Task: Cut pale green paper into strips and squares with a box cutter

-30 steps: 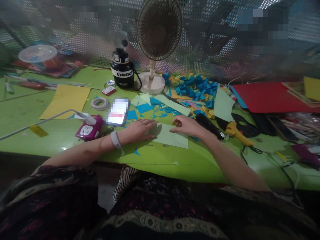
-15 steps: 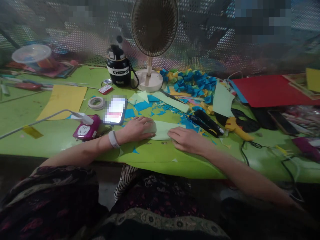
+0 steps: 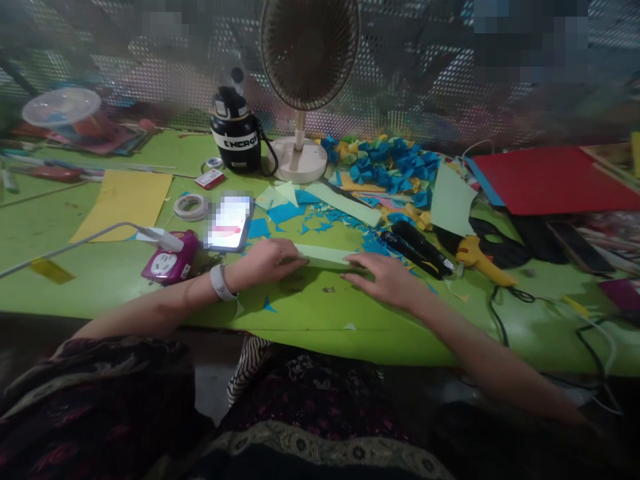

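Note:
A light green sheet of paper (image 3: 324, 256) lies between my hands near the front of the table, now a narrow folded strip. My left hand (image 3: 270, 260), with a pale band on its wrist, is closed on the strip's left end, thumb along the near side. At the right end, the fingers of my right hand (image 3: 383, 277) are bent onto the paper, and its thumb sits a little lower, close to the near edge. A black stapler (image 3: 419, 248) lies just beyond my right hand. Beyond the strip are blue paper scraps (image 3: 320, 223).
Left stand a purple power adapter (image 3: 173, 259), a lit phone (image 3: 230, 223), a tape roll (image 3: 191, 207) and a yellow sheet (image 3: 123, 203). Behind are a black bottle (image 3: 235, 140), a fan (image 3: 303, 160) and piled blue-yellow paper pieces (image 3: 390, 167). A corded yellow glue gun (image 3: 483, 260) lies right.
The light green paper has become narrower, its near part folded up. My left hand has drawn slightly left and its fingers have curled. My right thumb has moved away from its fingers.

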